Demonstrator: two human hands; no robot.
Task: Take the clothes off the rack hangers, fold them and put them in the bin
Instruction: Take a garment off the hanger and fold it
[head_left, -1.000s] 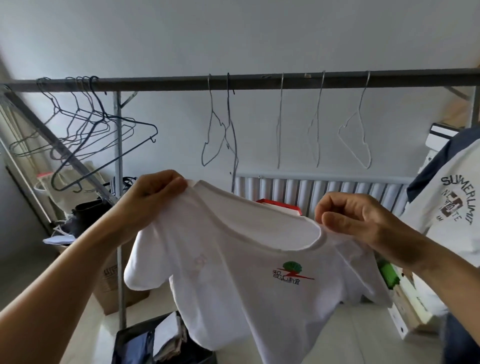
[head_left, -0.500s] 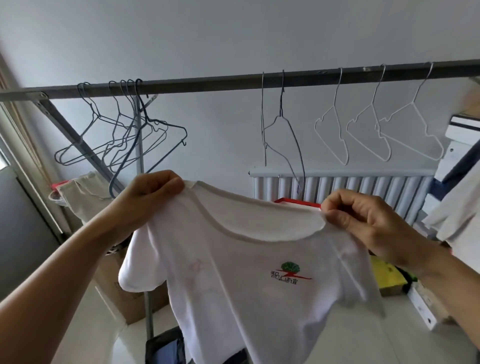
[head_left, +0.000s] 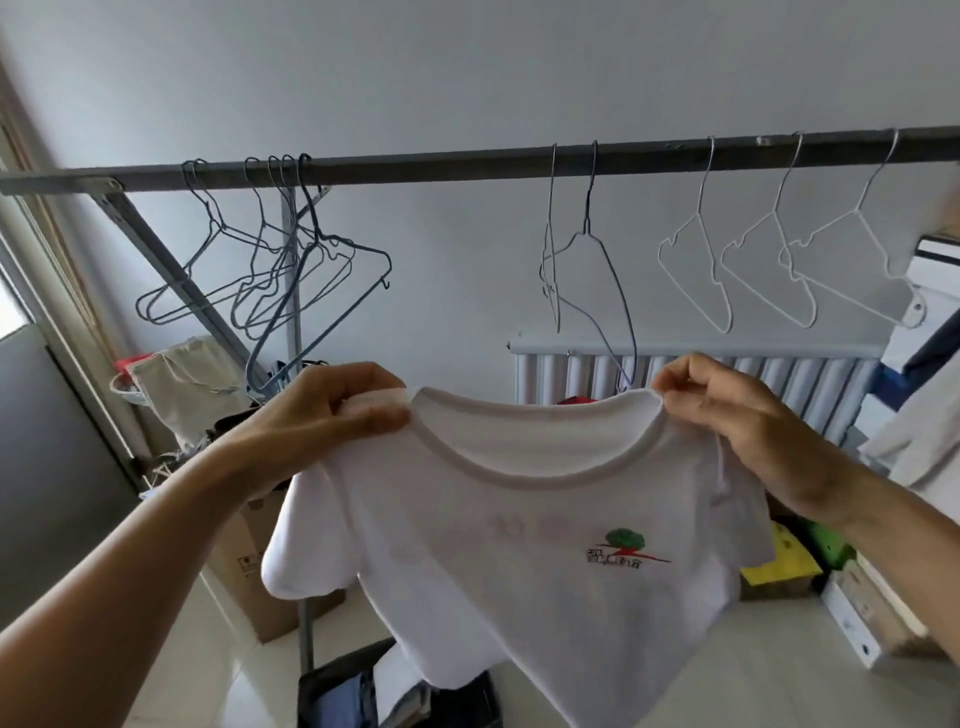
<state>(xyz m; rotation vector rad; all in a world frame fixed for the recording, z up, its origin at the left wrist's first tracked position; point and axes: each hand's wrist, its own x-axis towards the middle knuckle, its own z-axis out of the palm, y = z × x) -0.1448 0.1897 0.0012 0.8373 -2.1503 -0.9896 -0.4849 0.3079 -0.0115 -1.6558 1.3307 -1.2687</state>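
T-shirt (head_left: 519, 571) shoulders pinched in left hand (head_left: 332, 415) and right hand (head_left: 743, 415) fingers (head_left: 691, 375) (collar between)

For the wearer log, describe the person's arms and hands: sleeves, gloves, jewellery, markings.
Both arms are bare as far as the frame shows: no sleeve covers the left forearm or the right forearm. The left hand and right hand wear no gloves; no watch, bracelet, ring or marking shows.
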